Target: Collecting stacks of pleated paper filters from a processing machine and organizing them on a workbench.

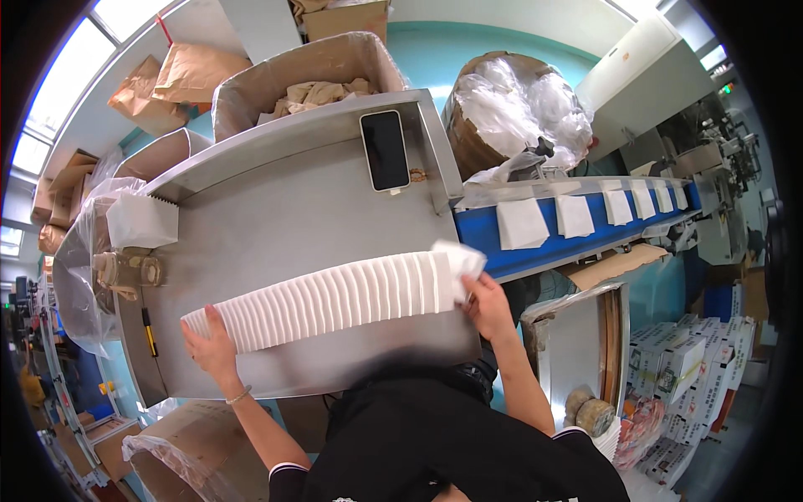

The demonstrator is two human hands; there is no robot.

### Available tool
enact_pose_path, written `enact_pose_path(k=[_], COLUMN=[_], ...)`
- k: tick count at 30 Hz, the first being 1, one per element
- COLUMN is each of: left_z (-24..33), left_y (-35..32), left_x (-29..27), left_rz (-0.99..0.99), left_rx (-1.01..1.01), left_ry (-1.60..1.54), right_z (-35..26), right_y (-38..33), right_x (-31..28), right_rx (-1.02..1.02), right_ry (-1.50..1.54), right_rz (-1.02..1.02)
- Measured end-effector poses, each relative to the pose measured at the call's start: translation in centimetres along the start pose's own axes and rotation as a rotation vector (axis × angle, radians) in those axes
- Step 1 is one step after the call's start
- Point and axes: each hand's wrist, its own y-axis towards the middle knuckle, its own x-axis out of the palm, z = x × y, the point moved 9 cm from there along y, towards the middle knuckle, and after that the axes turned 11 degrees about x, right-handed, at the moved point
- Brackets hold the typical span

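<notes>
Many white pieces overlap — cartons bear lettering.

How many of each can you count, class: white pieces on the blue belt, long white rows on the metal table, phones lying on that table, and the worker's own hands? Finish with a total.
White pieces on the blue belt: 6
Long white row on the metal table: 1
Phone: 1
Left hand and right hand: 2
Total: 10
</notes>
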Motion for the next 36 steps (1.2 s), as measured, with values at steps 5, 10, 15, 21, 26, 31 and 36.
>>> enact_pose_path(k=[5,10,15,21,26,31,36], left_z=[0.7,1.1,1.1,2.1,2.5,2.6,2.8], left_y=[-0.3,-0.5,-0.4,-0.6,-0.2,-0.1,-0.3], left_x=[0.2,0.0,0.1,-0.1,0.2,0.2,0.0], left_rz=[-0.072,-0.087,-0.081,-0.099,-0.128,-0.092,-0.062], left_rx=[-0.056,-0.073,-0.048,-0.036,0.011,0.053,0.041], left_ry=[0.049,0.041,0.03,0.05,0.107,0.051,0.039], right_z=[-2.1,-0.9,2.1,-2.3,-1.3,1.1,0.7], right_y=[0.5,-0.1,0.7,0.6,-0.6,-0.9,0.0], right_x=[2.6,5.0,-0.6,1.5,5.5,3.5,-0.2], right_rx=[-0.235,-0.256,0.106,-0.182,-0.305,0.108,0.017], right_ry=[-0.403,-0.414,-0.24,-0.099,-0.489,0.051,-0.075], right_rz=[0.054,-0.058,-0.093,-0.025,0.005,-0.192,-0.044])
